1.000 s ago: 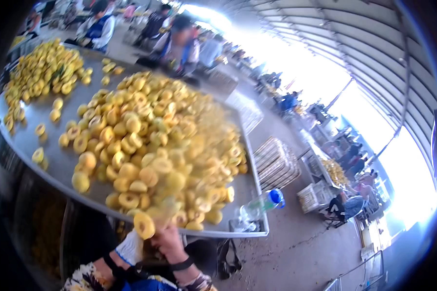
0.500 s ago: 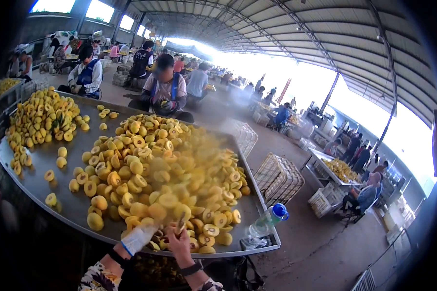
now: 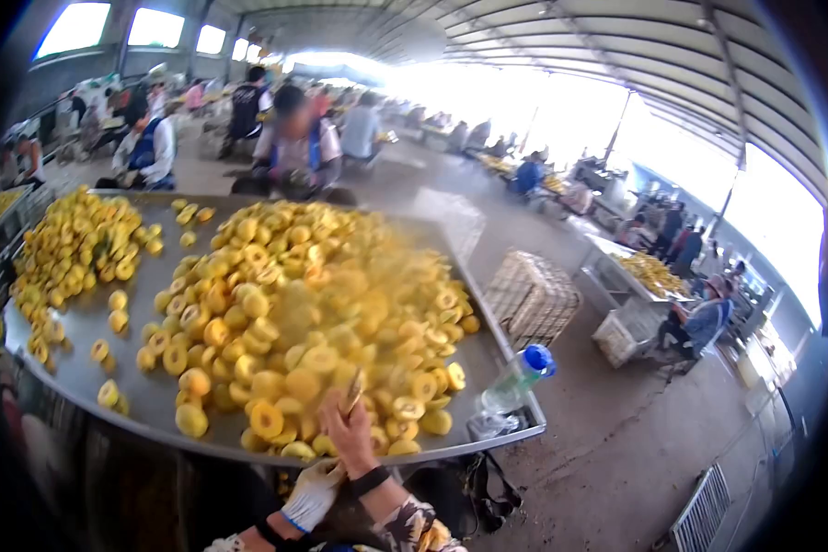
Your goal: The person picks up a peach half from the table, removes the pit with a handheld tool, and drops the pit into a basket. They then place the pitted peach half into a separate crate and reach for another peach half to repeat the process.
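A large heap of halved yellow fruit [image 3: 267, 322] covers the middle of a metal table [image 3: 138, 386]. My right hand [image 3: 348, 432], bare with a dark wristband, is closed on a small tool [image 3: 354, 388] that points up over the heap's near edge. My left hand [image 3: 313, 495] wears a white glove and sits below the table's front rim, close to my right wrist. Its fingertips are partly hidden, and I cannot make out whether they hold anything. Part of the heap looks hazy from a smear in the view.
A smaller fruit pile [image 3: 78, 244] lies at the table's left. A bottle with a blue lid [image 3: 515, 379] stands at the right corner. Beyond are a seated person [image 3: 294, 147], white crates [image 3: 531, 299] and another fruit table [image 3: 607, 248] with people around.
My left hand has moved from the heap's edge down below the table rim. My right hand has shifted slightly up over the fruit with the tool. The view has tilted a little.
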